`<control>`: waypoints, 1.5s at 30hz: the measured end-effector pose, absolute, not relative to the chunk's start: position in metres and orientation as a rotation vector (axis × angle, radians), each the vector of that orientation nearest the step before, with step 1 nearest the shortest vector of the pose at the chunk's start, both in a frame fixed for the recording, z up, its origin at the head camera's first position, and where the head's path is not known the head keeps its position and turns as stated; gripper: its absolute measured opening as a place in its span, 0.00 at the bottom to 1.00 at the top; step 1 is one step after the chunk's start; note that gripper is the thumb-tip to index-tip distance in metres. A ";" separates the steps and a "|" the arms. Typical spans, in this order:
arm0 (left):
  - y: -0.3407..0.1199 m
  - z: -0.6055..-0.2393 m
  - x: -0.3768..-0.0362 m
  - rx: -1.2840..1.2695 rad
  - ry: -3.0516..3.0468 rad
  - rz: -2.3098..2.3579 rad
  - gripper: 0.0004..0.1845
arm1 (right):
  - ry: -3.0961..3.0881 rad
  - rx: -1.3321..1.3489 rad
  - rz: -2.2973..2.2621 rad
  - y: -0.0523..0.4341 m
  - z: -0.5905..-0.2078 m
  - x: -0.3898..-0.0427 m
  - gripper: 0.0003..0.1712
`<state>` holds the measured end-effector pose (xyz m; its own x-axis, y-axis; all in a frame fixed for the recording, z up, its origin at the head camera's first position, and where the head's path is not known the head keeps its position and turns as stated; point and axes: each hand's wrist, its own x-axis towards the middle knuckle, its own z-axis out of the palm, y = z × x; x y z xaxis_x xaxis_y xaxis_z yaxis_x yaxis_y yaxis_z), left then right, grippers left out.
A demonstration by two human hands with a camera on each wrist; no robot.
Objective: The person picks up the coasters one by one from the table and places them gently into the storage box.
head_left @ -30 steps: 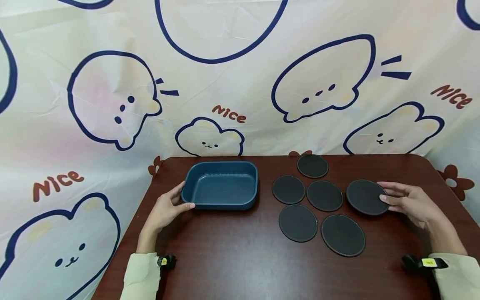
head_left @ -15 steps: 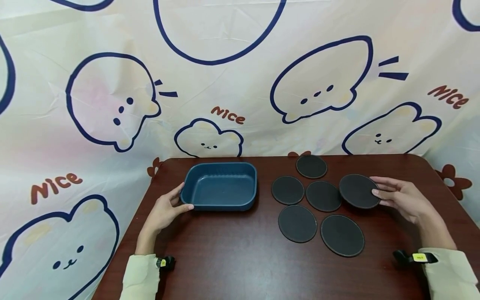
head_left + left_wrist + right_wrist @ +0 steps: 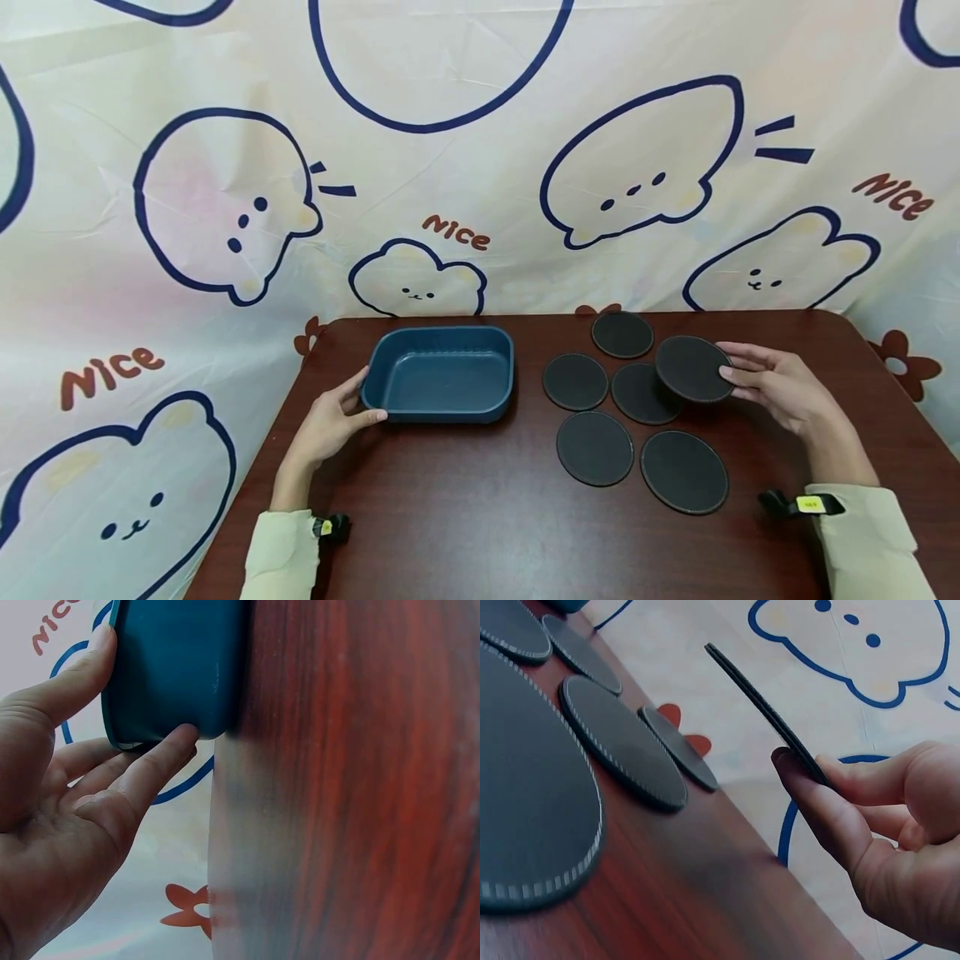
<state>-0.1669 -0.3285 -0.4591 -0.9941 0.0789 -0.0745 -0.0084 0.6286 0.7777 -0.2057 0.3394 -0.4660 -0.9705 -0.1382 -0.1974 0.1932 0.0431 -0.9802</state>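
Observation:
A dark blue rectangular tray (image 3: 442, 371) stands empty at the table's back left. My left hand (image 3: 370, 395) rests against its left end, thumb on the rim and straight fingers along the wall; the left wrist view shows the same hand (image 3: 142, 686) on the tray (image 3: 176, 667). My right hand (image 3: 731, 375) pinches a round black coaster (image 3: 690, 367) by its right edge, lifted and tilted above the table. It partly overlaps the middle coaster (image 3: 637, 398) in view. The right wrist view shows the held coaster (image 3: 757, 701) edge-on between thumb and fingers (image 3: 817, 802).
Several more black stitched coasters lie flat on the dark wooden table (image 3: 465, 500), right of the tray: one at the back (image 3: 622, 334), one nearest the tray (image 3: 575, 381), two in front (image 3: 595, 447) (image 3: 684, 471). A cartoon-print cloth hangs behind.
My right hand has raised the coaster off the table and carried it left and back, over the middle coaster. The left hand and tray have stayed put.

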 end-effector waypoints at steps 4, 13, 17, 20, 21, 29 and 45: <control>-0.329 -0.460 -0.166 0.052 2.728 1.324 0.48 | 2.059 0.046 -2.045 0.328 -0.462 -0.206 0.27; -0.330 -0.459 -0.166 0.071 2.737 1.313 0.48 | 1.979 0.021 -2.098 0.308 -0.457 -0.211 0.27; -0.330 -0.458 -0.167 0.095 2.746 1.301 0.48 | 1.998 0.025 -2.071 0.301 -0.456 -0.215 0.33; -0.330 -0.458 -0.167 0.098 2.747 1.299 0.48 | 2.024 0.019 -2.047 0.295 -0.455 -0.217 0.38; -0.330 -0.458 -0.167 0.097 2.747 1.300 0.48 | 2.031 0.013 -2.040 0.293 -0.455 -0.218 0.39; -0.331 -0.458 -0.167 0.097 2.746 1.299 0.48 | 2.014 -0.005 -2.049 0.279 -0.453 -0.220 0.37; -0.327 -0.458 -0.166 0.122 2.713 1.340 0.47 | 2.034 -0.058 -2.029 0.246 -0.449 -0.224 0.41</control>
